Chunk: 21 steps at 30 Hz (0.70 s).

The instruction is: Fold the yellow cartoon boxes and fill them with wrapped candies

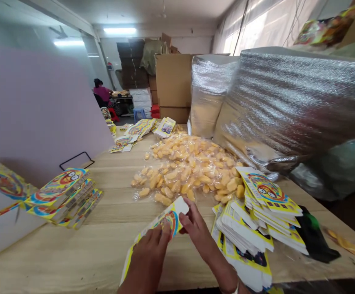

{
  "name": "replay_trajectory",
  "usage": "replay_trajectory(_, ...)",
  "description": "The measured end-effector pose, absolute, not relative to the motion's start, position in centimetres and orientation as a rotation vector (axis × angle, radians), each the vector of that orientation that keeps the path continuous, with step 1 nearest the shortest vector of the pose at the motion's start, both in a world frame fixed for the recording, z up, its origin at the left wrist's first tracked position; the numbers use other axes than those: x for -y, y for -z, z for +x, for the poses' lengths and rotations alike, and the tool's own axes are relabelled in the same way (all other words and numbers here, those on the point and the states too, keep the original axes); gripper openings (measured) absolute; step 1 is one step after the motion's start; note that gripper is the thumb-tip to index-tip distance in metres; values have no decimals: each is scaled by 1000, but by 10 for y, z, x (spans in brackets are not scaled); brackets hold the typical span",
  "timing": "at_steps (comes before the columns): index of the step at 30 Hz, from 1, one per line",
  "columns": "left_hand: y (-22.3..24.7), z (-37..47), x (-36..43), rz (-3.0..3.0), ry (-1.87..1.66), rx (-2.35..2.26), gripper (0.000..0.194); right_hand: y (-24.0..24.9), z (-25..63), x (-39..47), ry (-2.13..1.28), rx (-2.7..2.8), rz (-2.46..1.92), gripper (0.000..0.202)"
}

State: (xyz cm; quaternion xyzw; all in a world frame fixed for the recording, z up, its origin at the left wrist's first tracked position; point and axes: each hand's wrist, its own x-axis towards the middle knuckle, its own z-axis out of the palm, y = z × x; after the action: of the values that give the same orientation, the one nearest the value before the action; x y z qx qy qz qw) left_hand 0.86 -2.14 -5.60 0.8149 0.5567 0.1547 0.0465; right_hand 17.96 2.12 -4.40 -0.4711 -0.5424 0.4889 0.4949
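Note:
A yellow and white printed carton (175,213) lies at a slant in front of me, held by both hands. My left hand (153,247) rests over its printed face, hiding much of the lower part. At the carton's upper right end, my right hand (194,222) grips the white edge between thumb and fingers. Just beyond the carton spreads a heap of small orange-yellow pieces in clear wrappers (192,167). Close to the right forearm is a stack of flat printed cartons (241,228).
Filled cartons (64,192) are piled at the left beside a pale panel (43,102). More cartons (139,128) lie at the table's far end. Silver foil-lined bags (287,106) and a cardboard box (174,81) stand at the back right. A person (102,93) sits in the distance.

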Motion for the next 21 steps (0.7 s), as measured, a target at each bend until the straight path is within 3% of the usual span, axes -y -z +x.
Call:
replay_trajectory(4, 48, -3, 18, 2606, -660, -1474, 72, 48, 190, -28, -1292, 1253, -1050, 59)
replay_trajectory(7, 37, -27, 4, 2112, -818, -1710, 87, 53, 196, -23, -1451, 1300, -940, 60)
replay_trajectory(9, 33, -39, -3, 1718, -723, -1625, 68, 57, 195, -18, -1380, 1403, -965, 55)
replay_trajectory(11, 29, -44, -6, 1483, -635, -1370, 47, 58, 191, -13, -1044, 1574, -1107, 45)
replay_trajectory(13, 25, -42, -4, 1406, -685, -1234, 36, 56, 184, -8, -620, 1747, -1219, 37)
replay_trajectory(15, 20, -36, 0, 1457, -762, -1261, 29, 51, 175, -5, -402, 1891, -1205, 39)
replay_trajectory(18, 15, -30, 6, 1720, -713, -1410, 21, 41, 164, -3, -497, 1904, -1211, 44)
replay_trajectory(21, 15, -28, 12, 1920, -591, -1458, 16, 32, 164, -2, -818, 1786, -1371, 19)
